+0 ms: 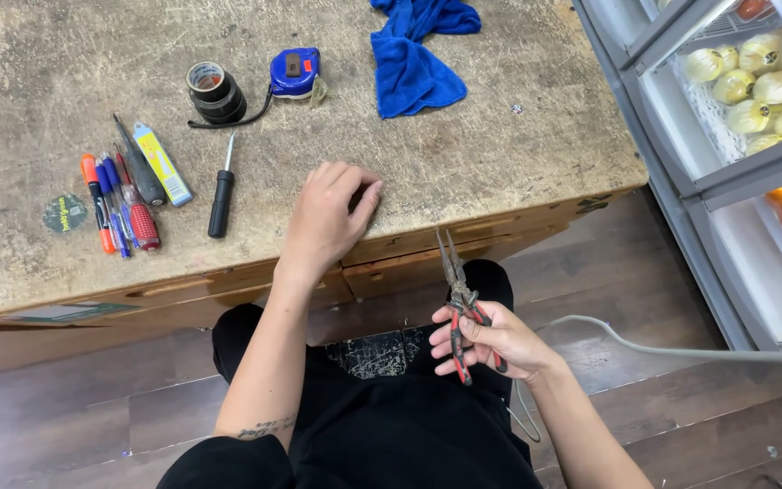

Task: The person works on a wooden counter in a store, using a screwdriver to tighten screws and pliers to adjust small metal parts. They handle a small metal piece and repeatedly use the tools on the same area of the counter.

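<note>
My right hand (pixel 491 342) holds long-nose pliers (pixel 457 290) with red and black handles below the table edge, above my lap, jaws pointing up toward the table. My left hand (pixel 328 217) rests on the worn wooden tabletop (pixel 500 154) near its front edge, fingers curled loosely, holding nothing. To its left lies a black-handled screwdriver (pixel 222 195).
Several screwdrivers and pens (pixel 119 204) and a utility knife (pixel 163 165) lie at the left. Rolls of black tape (pixel 214 92), a blue tape measure (pixel 295 72) and a blue cloth (pixel 414 54) sit farther back. A glass-doored fridge with fruit (pixel 753 81) stands at the right. A grey cable (pixel 681 349) crosses the floor.
</note>
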